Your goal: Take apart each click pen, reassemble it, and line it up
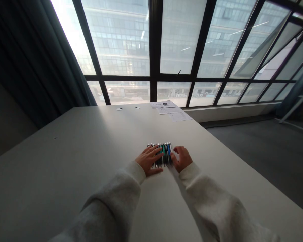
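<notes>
Several pens (164, 155) lie side by side in a row on the white table (103, 161), most of them dark, with green and blue parts showing. My left hand (149, 159) rests flat across the left part of the row, fingers stretched out and hiding some of the pens. At the row's right end is my right hand (182, 158), its fingers bent and the thumb a little apart from them. That thumb is at the rightmost pens and seems to touch them. I see nothing held in the right hand.
Printed papers (166, 107) lie at the table's far right corner. Two small white round pieces (137, 108) are near the far edge. A dark curtain (37, 57) hangs at the left, and large framed windows (181, 40) stand beyond the table.
</notes>
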`<state>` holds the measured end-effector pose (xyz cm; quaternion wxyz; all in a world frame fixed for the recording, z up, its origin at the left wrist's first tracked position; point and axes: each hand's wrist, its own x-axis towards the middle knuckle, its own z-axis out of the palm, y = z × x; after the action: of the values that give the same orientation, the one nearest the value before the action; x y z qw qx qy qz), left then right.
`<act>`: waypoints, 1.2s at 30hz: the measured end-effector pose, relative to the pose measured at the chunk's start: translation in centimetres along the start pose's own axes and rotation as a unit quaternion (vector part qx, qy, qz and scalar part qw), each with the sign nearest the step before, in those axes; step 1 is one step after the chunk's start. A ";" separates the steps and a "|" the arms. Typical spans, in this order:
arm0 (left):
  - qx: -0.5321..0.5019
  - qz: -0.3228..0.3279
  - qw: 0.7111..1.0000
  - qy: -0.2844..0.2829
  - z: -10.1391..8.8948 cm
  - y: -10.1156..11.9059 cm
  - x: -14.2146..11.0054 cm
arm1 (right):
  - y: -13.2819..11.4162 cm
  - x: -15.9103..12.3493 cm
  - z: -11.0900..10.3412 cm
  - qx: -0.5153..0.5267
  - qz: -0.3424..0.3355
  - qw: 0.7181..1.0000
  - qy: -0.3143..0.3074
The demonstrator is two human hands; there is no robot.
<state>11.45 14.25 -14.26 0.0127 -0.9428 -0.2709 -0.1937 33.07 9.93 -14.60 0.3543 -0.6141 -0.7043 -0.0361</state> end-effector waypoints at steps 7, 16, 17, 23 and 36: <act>-0.009 0.038 0.994 -0.097 0.7 -0.4 1.4 | 1.9 1.5 2.2 -0.118 0.042 0.977 -0.170; -0.028 0.019 0.996 -0.088 1.9 -1.1 1.1 | -0.5 1.8 2.4 -0.137 0.047 0.948 -0.282; -0.026 0.017 0.996 -0.088 2.0 -1.2 1.0 | -0.6 1.8 2.5 -0.135 0.046 0.950 -0.278; -0.017 0.006 0.996 -0.083 2.0 -1.2 0.6 | -1.3 1.7 2.7 -0.129 0.046 0.953 -0.271; -0.037 -0.009 0.997 -0.069 1.5 -1.2 -0.4 | -2.4 1.6 3.2 -0.138 0.048 0.950 -0.276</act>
<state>11.04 15.30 -15.88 -0.0427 -0.9513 -0.2722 -0.1383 29.48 12.21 -15.22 0.0592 -0.6761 -0.7324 0.0553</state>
